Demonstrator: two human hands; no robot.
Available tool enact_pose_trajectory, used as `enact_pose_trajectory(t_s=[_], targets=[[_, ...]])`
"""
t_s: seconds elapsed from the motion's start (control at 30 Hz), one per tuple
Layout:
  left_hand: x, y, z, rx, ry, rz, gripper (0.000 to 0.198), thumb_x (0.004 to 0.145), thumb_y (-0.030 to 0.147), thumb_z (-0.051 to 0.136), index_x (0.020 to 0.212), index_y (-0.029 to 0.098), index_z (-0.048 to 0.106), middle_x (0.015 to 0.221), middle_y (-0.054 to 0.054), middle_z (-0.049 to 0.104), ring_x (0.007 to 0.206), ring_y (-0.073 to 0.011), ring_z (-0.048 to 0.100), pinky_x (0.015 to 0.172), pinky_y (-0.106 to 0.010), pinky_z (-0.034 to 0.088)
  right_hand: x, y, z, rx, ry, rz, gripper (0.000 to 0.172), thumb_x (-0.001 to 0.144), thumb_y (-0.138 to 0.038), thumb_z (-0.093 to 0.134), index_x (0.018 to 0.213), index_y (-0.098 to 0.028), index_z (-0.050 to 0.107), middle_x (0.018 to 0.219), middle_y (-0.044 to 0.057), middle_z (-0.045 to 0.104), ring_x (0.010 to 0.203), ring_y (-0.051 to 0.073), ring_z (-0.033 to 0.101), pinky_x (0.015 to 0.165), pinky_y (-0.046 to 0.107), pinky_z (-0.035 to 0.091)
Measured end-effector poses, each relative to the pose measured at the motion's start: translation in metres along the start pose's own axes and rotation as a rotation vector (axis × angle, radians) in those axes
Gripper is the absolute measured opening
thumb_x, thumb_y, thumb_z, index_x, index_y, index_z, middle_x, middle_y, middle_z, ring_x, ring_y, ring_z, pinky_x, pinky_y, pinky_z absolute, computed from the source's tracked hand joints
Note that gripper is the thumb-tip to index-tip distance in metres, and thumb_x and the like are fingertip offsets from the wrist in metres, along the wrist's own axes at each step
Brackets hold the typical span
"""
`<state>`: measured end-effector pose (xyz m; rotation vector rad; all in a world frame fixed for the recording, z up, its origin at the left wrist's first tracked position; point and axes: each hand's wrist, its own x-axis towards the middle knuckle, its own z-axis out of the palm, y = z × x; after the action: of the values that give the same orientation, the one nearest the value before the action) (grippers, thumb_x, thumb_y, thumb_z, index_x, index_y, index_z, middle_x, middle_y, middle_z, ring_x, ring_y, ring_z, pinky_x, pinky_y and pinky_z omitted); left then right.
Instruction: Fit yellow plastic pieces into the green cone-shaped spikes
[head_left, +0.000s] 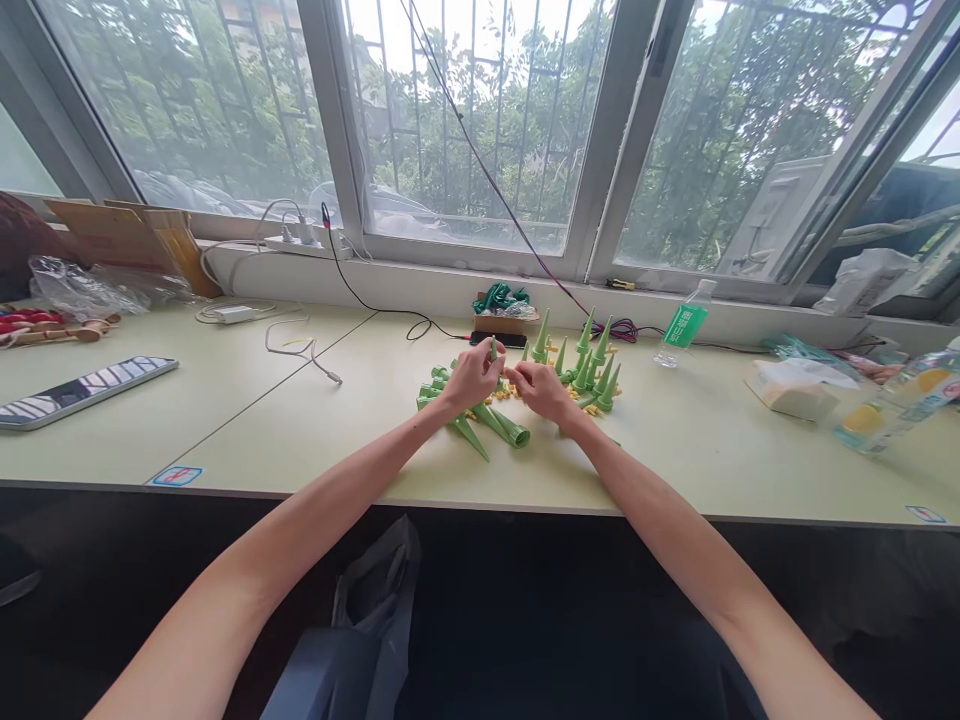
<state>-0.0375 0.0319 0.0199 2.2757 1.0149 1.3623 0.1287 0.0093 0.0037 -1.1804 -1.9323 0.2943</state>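
My left hand (474, 374) is closed round a green cone-shaped plastic spike (493, 346), its tip pointing up between the fingers. Close beside it, the fingers of my right hand (537, 388) are pinched together near the held spike; what they grip is hidden. Small yellow plastic pieces (511, 392) lie scattered under and between both hands. Several green spikes (606, 388) stand upright on the table to the right of my right hand. More lie on their sides around my left wrist, among them one with its open round end (517, 436) facing me.
Behind the hands are a small cardboard box (501, 322) and a black phone (498, 339). A bottle with a green label (684, 326) stands to the right, near a tissue pack (795, 388). On the left lie a white cable (307, 350) and a tablet-like device (88, 392).
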Motion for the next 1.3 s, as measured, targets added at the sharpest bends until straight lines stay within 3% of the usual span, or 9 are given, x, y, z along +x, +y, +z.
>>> enact_pose_trajectory(t_s=[0.1, 0.33, 0.63, 0.83, 0.93, 1.13, 1.3], targets=[[0.0002, -0.0001, 0.0003, 0.0, 0.003, 0.006, 0.014, 0.087, 0.025, 0.052, 0.096, 0.019, 0.06, 0.06, 0.003, 0.052, 0.051, -0.0119, 0.045, 0.054, -0.024, 0.036, -0.0002, -0.0001, 0.0004, 0.014, 0.004, 0.011, 0.045, 0.097, -0.045, 0.043, 0.059, -0.02, 0.046, 0.054, 0.0, 0.052, 0.053, 0.012, 0.043, 0.058, 0.027, 0.031], [0.0002, 0.0031, -0.001, -0.024, 0.008, -0.01, 0.015, 0.087, 0.026, 0.051, 0.098, 0.019, 0.059, 0.068, 0.001, 0.06, 0.053, -0.0119, 0.048, 0.055, -0.024, 0.038, -0.0025, -0.0045, -0.0008, 0.046, 0.037, -0.018, 0.028, 0.09, -0.043, 0.055, 0.076, -0.019, 0.054, 0.06, -0.002, 0.054, 0.055, 0.011, 0.042, 0.057, 0.025, 0.032], [0.0003, 0.0001, 0.0003, 0.023, 0.006, 0.014, 0.015, 0.087, 0.024, 0.051, 0.097, 0.019, 0.061, 0.06, 0.003, 0.052, 0.052, -0.0123, 0.046, 0.054, -0.024, 0.036, -0.0006, 0.0016, 0.0017, -0.001, -0.022, -0.006, 0.049, 0.097, -0.051, 0.04, 0.06, -0.019, 0.048, 0.055, 0.0, 0.054, 0.054, 0.011, 0.044, 0.058, 0.026, 0.032], [0.0003, 0.0018, -0.0009, -0.008, 0.025, -0.003, 0.015, 0.087, 0.024, 0.052, 0.099, 0.018, 0.061, 0.062, 0.002, 0.056, 0.052, -0.0119, 0.047, 0.054, -0.024, 0.037, -0.0021, -0.0058, -0.0014, 0.057, 0.019, -0.021, 0.031, 0.09, -0.048, 0.055, 0.081, -0.019, 0.057, 0.06, -0.002, 0.055, 0.055, 0.011, 0.044, 0.057, 0.025, 0.033], [0.0, 0.0025, -0.0011, 0.001, 0.019, 0.001, 0.015, 0.087, 0.025, 0.052, 0.098, 0.018, 0.06, 0.062, 0.003, 0.055, 0.052, -0.0118, 0.047, 0.055, -0.024, 0.037, -0.0014, -0.0041, -0.0007, 0.035, 0.018, -0.026, 0.03, 0.091, -0.043, 0.053, 0.073, -0.019, 0.054, 0.059, -0.002, 0.053, 0.056, 0.011, 0.043, 0.058, 0.025, 0.032], [-0.0001, 0.0012, -0.0005, 0.016, 0.009, 0.008, 0.014, 0.087, 0.026, 0.053, 0.097, 0.019, 0.061, 0.059, 0.003, 0.053, 0.051, -0.0119, 0.046, 0.054, -0.024, 0.036, 0.0001, 0.0003, 0.0009, 0.004, -0.011, -0.012, 0.045, 0.096, -0.047, 0.044, 0.061, -0.019, 0.049, 0.054, -0.001, 0.051, 0.053, 0.011, 0.041, 0.058, 0.026, 0.031], [0.0003, 0.0042, -0.0017, -0.028, 0.029, -0.011, 0.016, 0.087, 0.028, 0.053, 0.097, 0.019, 0.06, 0.065, 0.001, 0.06, 0.052, -0.012, 0.047, 0.053, -0.024, 0.037, -0.0021, -0.0047, -0.0013, 0.053, 0.024, -0.012, 0.029, 0.091, -0.047, 0.053, 0.082, -0.019, 0.057, 0.058, -0.003, 0.054, 0.054, 0.012, 0.043, 0.057, 0.026, 0.033]])
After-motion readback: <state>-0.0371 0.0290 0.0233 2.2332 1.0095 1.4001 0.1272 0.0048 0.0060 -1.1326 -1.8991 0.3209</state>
